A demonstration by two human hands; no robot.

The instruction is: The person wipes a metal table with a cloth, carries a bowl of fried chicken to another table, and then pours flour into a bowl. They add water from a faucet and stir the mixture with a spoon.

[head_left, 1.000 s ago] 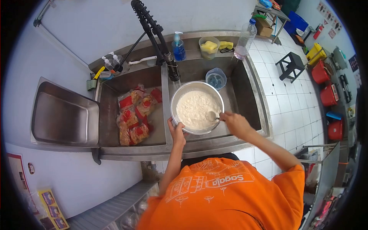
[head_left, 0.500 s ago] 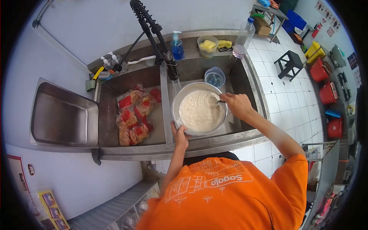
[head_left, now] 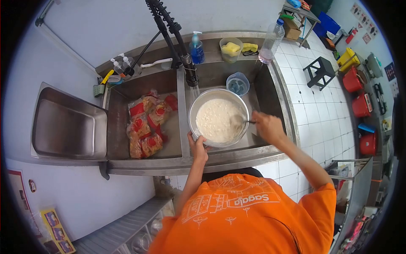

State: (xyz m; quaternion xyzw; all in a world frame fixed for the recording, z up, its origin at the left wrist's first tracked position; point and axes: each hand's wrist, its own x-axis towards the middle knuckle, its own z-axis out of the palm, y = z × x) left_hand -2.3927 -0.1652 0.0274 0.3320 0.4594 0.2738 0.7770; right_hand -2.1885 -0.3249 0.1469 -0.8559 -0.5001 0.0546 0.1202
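A round metal bowl [head_left: 192, 111] with a creamy, lumpy white mixture [head_left: 218, 120] is held over the right sink basin. My left hand [head_left: 198, 148] grips its near-left rim, thumb on top. In my right hand [head_left: 269, 128] is the handle of a spoon [head_left: 239, 121], whose blurred head dips into the right side of the mixture. Water runs from the black spring faucet [head_left: 191, 76] just beyond the bowl's upper left edge. A clear plastic container [head_left: 237, 84] stands in the basin behind the bowl.
Red-and-clear food packets [head_left: 151, 142] lie in the left basin. Along the back ledge stand a blue soap bottle [head_left: 196, 50], a tub with a yellow sponge [head_left: 231, 50] and a large clear bottle [head_left: 272, 42]. A black stool [head_left: 320, 72] is on the floor at right.
My right hand has moved right and down with the spoon, whose head now sits lower in the mixture. My left hand still holds the bowl. The view has shifted slightly.
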